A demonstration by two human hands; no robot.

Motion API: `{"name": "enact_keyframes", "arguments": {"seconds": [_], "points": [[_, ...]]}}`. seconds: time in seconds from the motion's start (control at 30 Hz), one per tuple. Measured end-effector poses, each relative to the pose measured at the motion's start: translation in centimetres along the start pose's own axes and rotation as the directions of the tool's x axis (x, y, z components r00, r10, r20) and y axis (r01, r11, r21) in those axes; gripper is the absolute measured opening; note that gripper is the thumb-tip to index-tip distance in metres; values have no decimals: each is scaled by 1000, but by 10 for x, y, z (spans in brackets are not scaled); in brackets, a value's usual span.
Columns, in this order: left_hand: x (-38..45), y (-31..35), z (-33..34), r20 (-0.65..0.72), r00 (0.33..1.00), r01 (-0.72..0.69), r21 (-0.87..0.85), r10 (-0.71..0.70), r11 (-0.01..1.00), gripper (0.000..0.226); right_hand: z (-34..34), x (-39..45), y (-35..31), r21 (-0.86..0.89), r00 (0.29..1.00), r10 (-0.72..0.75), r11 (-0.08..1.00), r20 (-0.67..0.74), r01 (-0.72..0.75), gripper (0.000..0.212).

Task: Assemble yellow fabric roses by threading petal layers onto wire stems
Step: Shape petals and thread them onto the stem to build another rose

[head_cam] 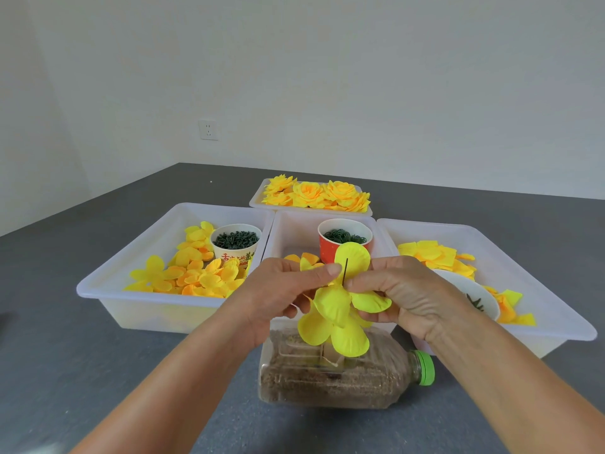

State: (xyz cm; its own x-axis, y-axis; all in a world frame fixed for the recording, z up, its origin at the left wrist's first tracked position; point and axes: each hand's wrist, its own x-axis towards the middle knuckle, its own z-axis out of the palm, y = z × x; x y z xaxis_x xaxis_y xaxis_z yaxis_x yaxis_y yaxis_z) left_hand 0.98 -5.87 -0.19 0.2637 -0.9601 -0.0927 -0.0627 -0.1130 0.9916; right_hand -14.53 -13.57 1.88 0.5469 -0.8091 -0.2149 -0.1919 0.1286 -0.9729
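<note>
Both hands hold a half-built yellow fabric rose (pixel 334 319) above a plastic bottle. A thin dark wire stem (pixel 345 271) pokes up through its petal layers. My left hand (pixel 284 290) pinches the petals beside the wire with thumb and fingers. From the right, my right hand (pixel 399 293) grips the petals at the stem. Several yellow petals fan out and hang below the hands.
A sand-filled bottle with a green cap (pixel 347 371) lies on the grey table. Behind it stand white trays: left tray (pixel 108 290) with loose petals and a cup of green parts (pixel 235 240), middle tray with a red cup (pixel 343 237), right tray (pixel 556 309) with petals and a white bowl (pixel 474 293), far tray of finished roses (pixel 314 194).
</note>
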Motion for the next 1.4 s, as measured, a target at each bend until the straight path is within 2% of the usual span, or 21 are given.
{"name": "enact_keyframes", "arguments": {"seconds": [0.13, 0.27, 0.63, 0.9, 1.13, 1.4], "points": [[2, -2, 5, -57, 998, 37, -39, -39, 999, 31, 0, 0, 2, 7, 1000, 13, 1000, -24, -13, 15], [2, -4, 6, -39, 996, 78, -28, -79, 997, 9, 1, 1, 6, 2, 999, 47, 999, -15, -47, 11], [6, -10, 7, -30, 992, 118, -35, -119, 992, 8, 1, 8, 17, 49, 992, 124, 991, -7, -123, 23], [7, -13, 7, -23, 991, 129, -16, -130, 991, 9, 2, 9, 21, 64, 993, 106, 993, -43, -103, 34], [8, -14, 6, -17, 986, 163, -29, -163, 986, 12, 1, 9, 22, 70, 989, 145, 987, -37, -142, 46], [8, -15, 5, 3, 983, 182, -29, -182, 983, 13, -1, 11, 23, 77, 984, 178, 981, 1, -177, 43]]}}
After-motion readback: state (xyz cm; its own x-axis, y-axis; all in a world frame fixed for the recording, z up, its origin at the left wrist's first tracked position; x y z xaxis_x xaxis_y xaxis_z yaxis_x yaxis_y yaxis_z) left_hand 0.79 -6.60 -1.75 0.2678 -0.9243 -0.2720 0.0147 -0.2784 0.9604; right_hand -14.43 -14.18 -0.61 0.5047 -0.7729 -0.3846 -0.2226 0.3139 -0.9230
